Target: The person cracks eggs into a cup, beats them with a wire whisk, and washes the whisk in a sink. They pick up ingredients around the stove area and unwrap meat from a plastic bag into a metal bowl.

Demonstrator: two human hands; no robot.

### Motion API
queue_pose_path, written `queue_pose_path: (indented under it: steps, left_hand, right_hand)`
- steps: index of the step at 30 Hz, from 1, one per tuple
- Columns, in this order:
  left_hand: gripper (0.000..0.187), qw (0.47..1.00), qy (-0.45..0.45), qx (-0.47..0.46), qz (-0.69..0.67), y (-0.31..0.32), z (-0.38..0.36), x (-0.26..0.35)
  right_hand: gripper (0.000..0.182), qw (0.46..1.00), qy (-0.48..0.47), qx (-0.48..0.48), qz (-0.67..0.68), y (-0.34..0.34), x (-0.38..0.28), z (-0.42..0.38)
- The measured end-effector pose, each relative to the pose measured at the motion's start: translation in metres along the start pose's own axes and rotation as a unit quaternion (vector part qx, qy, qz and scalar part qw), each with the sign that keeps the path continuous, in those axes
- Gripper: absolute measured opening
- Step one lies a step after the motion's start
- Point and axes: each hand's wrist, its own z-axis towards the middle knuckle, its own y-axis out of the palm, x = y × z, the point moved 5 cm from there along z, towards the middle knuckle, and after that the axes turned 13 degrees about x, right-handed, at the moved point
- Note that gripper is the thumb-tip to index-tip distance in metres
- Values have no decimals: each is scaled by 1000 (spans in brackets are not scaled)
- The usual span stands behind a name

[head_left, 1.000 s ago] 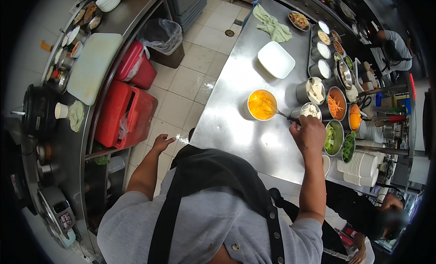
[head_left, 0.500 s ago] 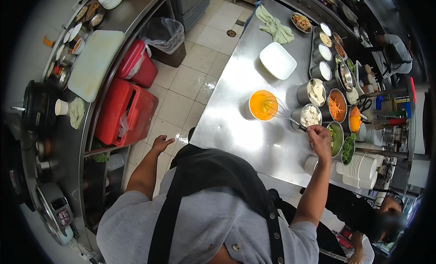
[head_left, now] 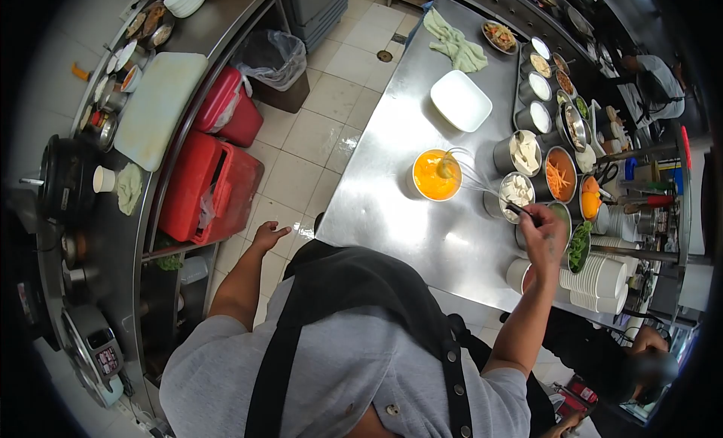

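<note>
Grips a wire whisk (head_left: 482, 183) in right hand (head_left: 544, 230), over stainless-steel counter (head_left: 376, 186); holds left hand (head_left: 269, 237) loosely open above floor tiles (head_left: 320, 137), near red bin (head_left: 242, 186).

One head-worn camera looks forward and down at a nearby steel table (head_left: 376, 186)

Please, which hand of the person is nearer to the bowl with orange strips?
Right. The right hand, gripping the whisk, is close to the bowl, on its side toward the person. The left hand is much farther, off to the left of the table.
</note>
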Motion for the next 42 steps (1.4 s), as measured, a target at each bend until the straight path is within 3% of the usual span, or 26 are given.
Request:
queue_pose_path:
  steps: [6,9,13,19,26,29,32,37,38,40,42]
  left_hand:
    - [83,1000,7,0,2,-1,-3,4]
    - [83,1000,5,0,-1,-1,-5,5]
    - [82,1000,4,-1,1,-1,-5,2]
    - [82,1000,-3,0,5,5,-5,-6]
    - [82,1000,8,-5,-7,7,-3,-2]
    - [82,1000,8,-5,-5,7,-2,-1]
    - [82,1000,-1,-5,-1,3,-7,3]
    - [82,1000,-4,-9,5,0,-10,2]
    - [82,1000,-4,-6,7,-2,-9,0]
    - [82,1000,1,-1,11,-8,-8,-4]
    - [82,1000,12,3,13,-13,-10,-10]
  right_hand:
    - [18,961,-166,40,-220,49,-30,-11]
    - [16,960,-185,22,-208,68,-32,-20]
    - [22,989,-3,-41,-144,63,-15,-14]
    - [24,997,36,-41,-48,32,19,-6]
    - [13,993,80,47,72,-15,-29,-14]
    - [15,999,17,43,-2,-15,-29,-15]
    - [18,981,-91,56,-161,8,-33,-15]
    - [27,965,-177,7,-196,54,-43,-23]
    - [34,974,-142,-37,-171,58,-42,-24]
    - [37,992,-24,-119,28,66,-17,-20]
    - [41,965,103,-167,175,70,1,-19]
